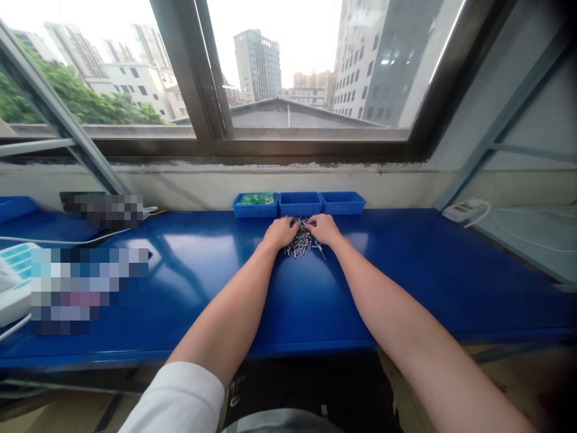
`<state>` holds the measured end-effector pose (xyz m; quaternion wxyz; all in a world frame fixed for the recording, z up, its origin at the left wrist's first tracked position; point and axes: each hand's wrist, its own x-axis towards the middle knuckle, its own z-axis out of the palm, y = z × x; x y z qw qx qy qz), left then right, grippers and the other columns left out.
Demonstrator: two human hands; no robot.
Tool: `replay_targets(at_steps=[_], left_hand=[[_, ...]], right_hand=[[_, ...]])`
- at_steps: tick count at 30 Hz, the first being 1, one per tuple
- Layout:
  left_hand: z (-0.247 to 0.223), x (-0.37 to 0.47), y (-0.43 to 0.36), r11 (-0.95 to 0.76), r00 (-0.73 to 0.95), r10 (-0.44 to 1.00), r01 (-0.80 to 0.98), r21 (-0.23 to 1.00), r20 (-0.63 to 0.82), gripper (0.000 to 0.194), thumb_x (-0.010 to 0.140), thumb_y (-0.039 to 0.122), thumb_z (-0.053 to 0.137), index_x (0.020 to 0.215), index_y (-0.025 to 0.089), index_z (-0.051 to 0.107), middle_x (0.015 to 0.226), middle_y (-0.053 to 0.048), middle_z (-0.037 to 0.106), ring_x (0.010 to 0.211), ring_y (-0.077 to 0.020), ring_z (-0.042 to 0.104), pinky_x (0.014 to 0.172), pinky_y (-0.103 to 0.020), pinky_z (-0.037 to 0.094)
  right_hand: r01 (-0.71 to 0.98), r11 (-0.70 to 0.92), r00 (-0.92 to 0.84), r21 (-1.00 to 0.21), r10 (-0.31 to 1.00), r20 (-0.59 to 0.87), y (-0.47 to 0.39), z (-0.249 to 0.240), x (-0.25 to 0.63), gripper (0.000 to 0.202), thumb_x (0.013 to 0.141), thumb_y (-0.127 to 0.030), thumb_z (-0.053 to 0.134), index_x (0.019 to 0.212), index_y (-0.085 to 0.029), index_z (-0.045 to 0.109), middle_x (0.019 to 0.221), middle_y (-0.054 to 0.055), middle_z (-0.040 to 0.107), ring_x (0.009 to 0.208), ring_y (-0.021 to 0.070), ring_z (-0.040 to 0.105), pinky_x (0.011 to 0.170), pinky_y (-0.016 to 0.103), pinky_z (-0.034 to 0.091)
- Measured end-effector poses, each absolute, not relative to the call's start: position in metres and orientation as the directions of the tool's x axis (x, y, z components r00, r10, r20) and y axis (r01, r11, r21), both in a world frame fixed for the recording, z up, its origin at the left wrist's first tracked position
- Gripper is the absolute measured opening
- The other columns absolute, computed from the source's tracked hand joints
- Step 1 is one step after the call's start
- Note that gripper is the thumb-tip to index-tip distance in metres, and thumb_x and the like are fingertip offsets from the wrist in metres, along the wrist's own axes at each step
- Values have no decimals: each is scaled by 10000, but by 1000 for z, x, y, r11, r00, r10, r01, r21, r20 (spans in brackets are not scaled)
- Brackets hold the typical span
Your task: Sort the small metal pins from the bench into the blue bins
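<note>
A loose pile of thin silver rivets (303,242) lies on the blue tabletop, some pointing toward me. At the pile's left edge is my left hand (280,232), its fingers curled in among the pieces. My right hand (323,228) reaches the pile from the other side, thumb and fingers drawn together at the rivets. Which single pieces the fingertips hold is too small to see. Just behind the hands stand three blue bins in a row: the left bin (255,210) contains green-looking small packets, while the middle bin (300,207) and right bin (343,207) show bare insides.
The blue table (198,313) runs wide below a window. On the left are a white device (15,282), a cable and blurred items. A white power strip (466,209) with a cord sits at the far right. Metal frame posts rise at both sides.
</note>
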<state>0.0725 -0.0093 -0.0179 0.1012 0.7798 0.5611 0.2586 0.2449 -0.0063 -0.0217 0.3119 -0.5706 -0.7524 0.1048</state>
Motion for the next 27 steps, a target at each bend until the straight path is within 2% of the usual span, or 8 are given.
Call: replay_targets(at_steps=[3,6,9,13,18,21,24,27], left_hand=[[-15,73,-11,-362,247,923,822,440,296,449,910,428,358,1096,166,672,1278,-152,588,1150,-298,557,935,-351,414],[-13,72,-13,-355,227,921,826,439,318,425,916,355,329,946,178,714,1098,-136,680,1015,-268,620,864,-328,446],[-13,71,-15,-308,143,922,834,457,361,324,861,309,426,901,186,723,981,-124,707,935,-265,638,841,-329,459],[-14,69,-15,-283,85,919,823,493,385,253,795,256,507,878,186,735,959,-121,709,925,-266,637,867,-334,460],[-11,68,-14,-307,49,900,777,550,433,212,780,271,550,827,193,741,928,-88,710,912,-234,632,882,-314,461],[-6,69,-15,-334,15,895,686,647,446,196,774,317,582,803,202,738,863,-58,719,860,-217,639,854,-313,470],[-4,73,-15,-355,-10,906,526,773,423,195,770,331,581,791,191,715,776,-38,717,776,-190,647,778,-294,485],[-6,77,-14,-387,-22,905,376,842,426,196,775,326,553,761,172,674,735,-31,703,732,-163,640,751,-278,484]], right_hand=[[792,318,-145,-521,927,345,-6,-20,245,107,790,-255,627,801,-209,722,845,62,722,838,205,650,780,287,457],[795,324,-156,-512,926,344,-6,-20,246,90,788,-243,633,800,-205,713,847,56,716,824,193,640,768,279,456],[795,336,-165,-506,921,353,-7,-20,246,99,801,-231,612,804,-196,704,850,54,710,810,185,629,748,273,448],[784,349,-179,-513,919,351,-9,-20,246,118,816,-227,583,799,-191,694,834,51,706,786,180,619,720,272,439],[752,399,-181,-524,890,418,-13,-18,244,125,812,-253,582,812,-193,691,868,50,705,808,181,618,746,281,448],[731,434,-187,-526,869,458,-16,-15,242,141,799,-285,604,841,-185,694,884,57,702,825,184,617,774,290,458],[691,498,-243,-524,842,481,-20,-12,239,188,776,-321,640,897,-188,695,913,59,700,862,196,610,794,302,461],[650,540,-270,-534,822,502,-22,-12,236,179,792,-304,621,919,-199,692,908,50,704,862,195,607,794,309,460]])
